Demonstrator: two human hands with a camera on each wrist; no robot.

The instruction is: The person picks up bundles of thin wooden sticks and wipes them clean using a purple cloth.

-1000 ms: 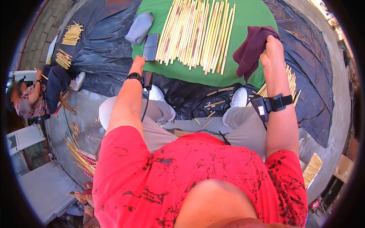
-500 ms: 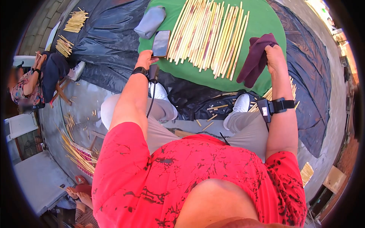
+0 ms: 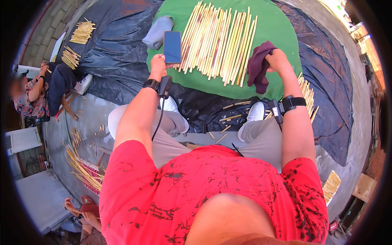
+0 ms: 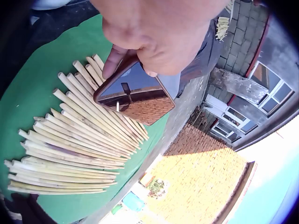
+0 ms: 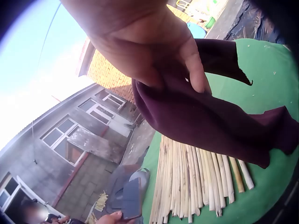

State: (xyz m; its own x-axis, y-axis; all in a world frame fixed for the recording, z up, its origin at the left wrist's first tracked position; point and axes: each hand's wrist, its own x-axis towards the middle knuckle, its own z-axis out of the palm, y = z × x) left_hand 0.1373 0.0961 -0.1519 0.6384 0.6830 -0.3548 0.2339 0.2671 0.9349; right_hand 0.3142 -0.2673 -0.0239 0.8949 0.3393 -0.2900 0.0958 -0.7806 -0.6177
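1. Because its near end is pinched between my left thumb and fingers, the phone (image 3: 172,48) shows me most of its glossy face; I judge that I take it by the end to leave that face uncovered.
2. Just beyond my left hand (image 3: 158,66), it points away from me. It looks tilted and raised over the green cover (image 3: 192,83), though I can't tell whether any edge touches down.
3. Close to its far end, on my left, lies a grey-blue pouch (image 3: 158,32), unheld.
4. On the phone's other side, pale sticks (image 3: 216,45) are spread in a broad row, lengthwise away from me, probably laid this way so each can be reached singly. Their near ends are uneven.
5. Past the row, on my right, hangs the maroon cloth (image 3: 258,69). My right hand (image 3: 279,62) grasps it near the top, fingers closed on the fabric, so it drops in loose folds, I think from its own weight. It lies mostly inward of that hand and nearer my body.
6. Under the cover's edges runs dark sheeting (image 3: 118,53), likely there to shield the ground. Farther to my left, two small stick bundles (image 3: 82,32) rest on it, near a seated person (image 3: 30,98).
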